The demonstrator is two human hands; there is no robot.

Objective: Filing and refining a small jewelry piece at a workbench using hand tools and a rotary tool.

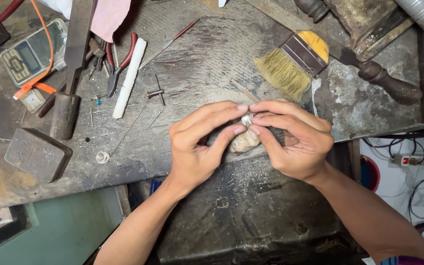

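My left hand (199,145) and my right hand (295,140) meet fingertip to fingertip over the front edge of a worn dark workbench (192,64). Between the thumbs and forefingers of both hands sits a small silvery metal piece (247,119), pinched from both sides. Just below it a pale lumpy block (244,142) rests on the bench's wooden peg, partly hidden by my fingers.
A yellow-handled brush (295,61) lies behind my hands. To the left lie a white stick (129,78), red-handled pliers (119,64), a hammer (69,73), a dark metal block (38,154), a small scale (33,51), thin wires and a wire coil (102,157). A power strip (415,160) sits lower right.
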